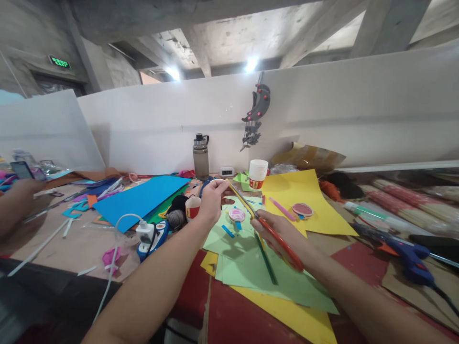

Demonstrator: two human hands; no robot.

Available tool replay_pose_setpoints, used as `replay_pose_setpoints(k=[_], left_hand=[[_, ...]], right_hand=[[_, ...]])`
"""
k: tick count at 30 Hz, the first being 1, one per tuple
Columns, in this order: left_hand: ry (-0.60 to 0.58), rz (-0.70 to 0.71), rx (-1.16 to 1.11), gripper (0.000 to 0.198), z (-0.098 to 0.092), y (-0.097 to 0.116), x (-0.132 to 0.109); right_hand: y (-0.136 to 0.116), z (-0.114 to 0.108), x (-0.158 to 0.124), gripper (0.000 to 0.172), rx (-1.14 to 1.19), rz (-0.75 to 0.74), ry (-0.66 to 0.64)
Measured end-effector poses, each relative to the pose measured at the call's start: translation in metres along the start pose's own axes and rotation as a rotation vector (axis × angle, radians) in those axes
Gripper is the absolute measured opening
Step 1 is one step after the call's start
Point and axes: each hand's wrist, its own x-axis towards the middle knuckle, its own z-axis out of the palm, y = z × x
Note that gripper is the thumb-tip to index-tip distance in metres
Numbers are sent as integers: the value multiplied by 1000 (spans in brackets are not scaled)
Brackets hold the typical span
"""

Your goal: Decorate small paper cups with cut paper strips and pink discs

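Note:
My left hand (212,199) is raised over the pale green paper, thumb and fingers pinched on the end of a thin yellow strip (232,188). My right hand (274,230) grips red-handled scissors (281,241), their blades pointing up and left along the strip toward my left fingertips. Whether the blades touch the strip I cannot tell. Under my hands, a round pink-and-white disc (237,215) and a small blue strip (227,231) lie on the pale green paper (247,270). Below the scissors is a dark green strip (266,263).
Yellow paper (328,210) with a pink pen (282,209) and brownish disc (302,210) lies right. A glue gun (412,260) is farther right. Paper cups (258,172) and a bottle (201,157) stand behind. Left are blue card (139,198), a power strip (152,241) and another person's hand (21,200).

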Motion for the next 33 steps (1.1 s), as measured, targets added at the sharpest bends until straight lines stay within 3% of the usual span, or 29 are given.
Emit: replay_pose_setpoints(k=[33], left_hand=[[-8, 2, 19, 26, -1, 0, -1]], right_hand=[[-5, -1, 0, 36, 15, 27, -19]])
